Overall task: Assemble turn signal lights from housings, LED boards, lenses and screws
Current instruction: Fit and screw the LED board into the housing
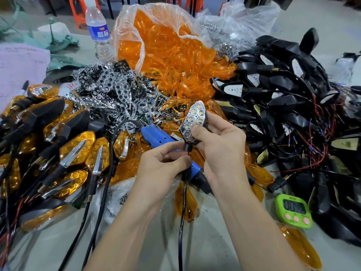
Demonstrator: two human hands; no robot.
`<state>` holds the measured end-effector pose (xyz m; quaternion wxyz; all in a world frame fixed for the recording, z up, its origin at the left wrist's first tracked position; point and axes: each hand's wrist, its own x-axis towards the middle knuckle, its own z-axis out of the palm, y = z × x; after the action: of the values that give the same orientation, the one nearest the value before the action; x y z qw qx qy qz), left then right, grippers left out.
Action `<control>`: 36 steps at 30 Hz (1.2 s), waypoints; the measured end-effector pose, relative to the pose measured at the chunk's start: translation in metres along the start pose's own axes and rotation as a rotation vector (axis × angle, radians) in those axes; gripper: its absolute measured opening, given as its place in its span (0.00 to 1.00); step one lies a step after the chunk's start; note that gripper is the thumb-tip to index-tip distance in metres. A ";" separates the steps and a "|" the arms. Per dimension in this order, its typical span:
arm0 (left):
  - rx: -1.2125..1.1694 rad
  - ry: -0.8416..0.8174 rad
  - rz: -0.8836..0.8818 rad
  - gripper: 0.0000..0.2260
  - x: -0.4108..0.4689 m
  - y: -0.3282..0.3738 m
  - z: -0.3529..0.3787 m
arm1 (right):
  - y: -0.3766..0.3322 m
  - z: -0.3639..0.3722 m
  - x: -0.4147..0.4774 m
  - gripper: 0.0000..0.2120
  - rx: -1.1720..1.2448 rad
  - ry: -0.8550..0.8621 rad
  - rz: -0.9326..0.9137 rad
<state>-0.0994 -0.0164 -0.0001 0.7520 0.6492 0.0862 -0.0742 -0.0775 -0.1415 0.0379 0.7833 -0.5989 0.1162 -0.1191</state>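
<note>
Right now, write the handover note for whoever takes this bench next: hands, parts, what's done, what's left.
Right hand grips a light unit, chrome reflector showing, no amber lens on it. Left hand pinches its lead just below the stem.
Blue screwdriver lies under the hands. Amber lenses are in the bag ahead, loose reflectors ahead-left, housings with boards on the right.
Done: a heap of finished lights on the left.
Left: the lens and probably screws on this unit, then the other housings.
</note>
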 end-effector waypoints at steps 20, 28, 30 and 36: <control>0.044 0.075 0.336 0.15 0.043 0.035 0.007 | 0.016 0.003 -0.005 0.24 -0.109 -0.148 0.043; 0.046 0.124 0.391 0.10 0.039 0.038 0.002 | 0.015 0.005 -0.001 0.23 -0.121 -0.213 0.058; 0.116 0.166 0.429 0.09 0.038 0.035 0.002 | 0.018 0.005 -0.001 0.24 -0.120 -0.217 0.057; 0.274 0.292 0.550 0.11 0.036 0.033 0.001 | 0.022 0.005 -0.002 0.17 -0.113 -0.256 0.008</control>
<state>-0.0574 -0.0126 0.0239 0.6294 0.7470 0.0038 0.2140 -0.0770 -0.1308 0.0184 0.7573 -0.6518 0.0243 -0.0321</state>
